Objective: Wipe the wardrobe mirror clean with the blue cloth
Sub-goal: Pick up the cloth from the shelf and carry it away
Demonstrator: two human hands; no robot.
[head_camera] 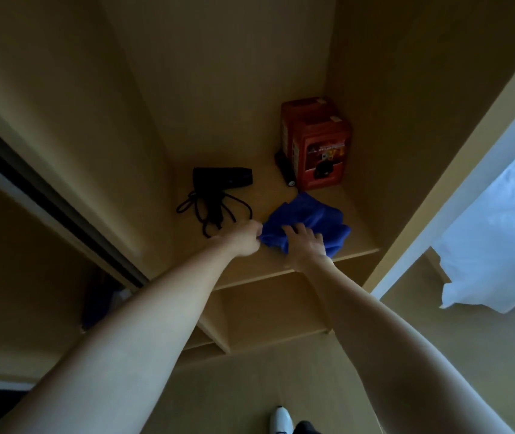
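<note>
Both hands taking up the blue cloth (309, 219) from a wardrobe shelf (359, 242).

The cloth lies bunched near the shelf's front edge, in front of the red box (318, 142) and right of the hair dryer (221, 178). The left hand (245, 241) pinches its left corner; the right hand (304, 247) rests on it, fingers spread. Soft and light, it should lift easily by any fold. Side panels flank the shelf closely; open room lies toward the person.

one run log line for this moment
stage: pickup | blue cloth: on wardrobe shelf | left hand: pinching cloth edge | right hand: open on cloth
</note>
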